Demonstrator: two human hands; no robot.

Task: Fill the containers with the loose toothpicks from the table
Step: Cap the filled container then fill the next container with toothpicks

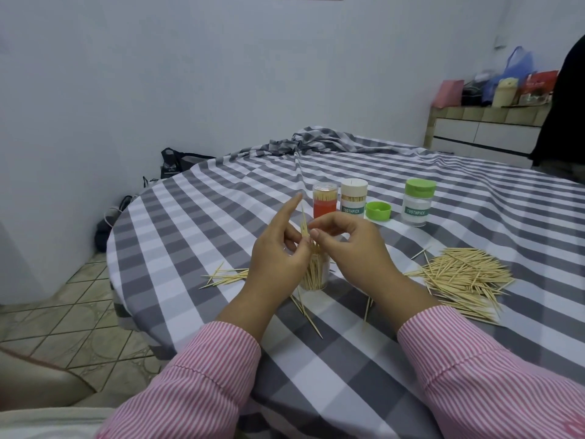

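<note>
Both hands pinch toothpicks above a clear container

Left hand and right hand pinch a small bundle, long axis near upright, tips up, over the clear container on the tabletop; loose pile lies right.

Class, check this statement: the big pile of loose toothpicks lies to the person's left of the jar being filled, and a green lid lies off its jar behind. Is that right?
One error: the head view shows the big pile to the person's right of the jar being filled; only a few toothpicks lie on its left. The green lid does lie off its jar, behind.
</note>
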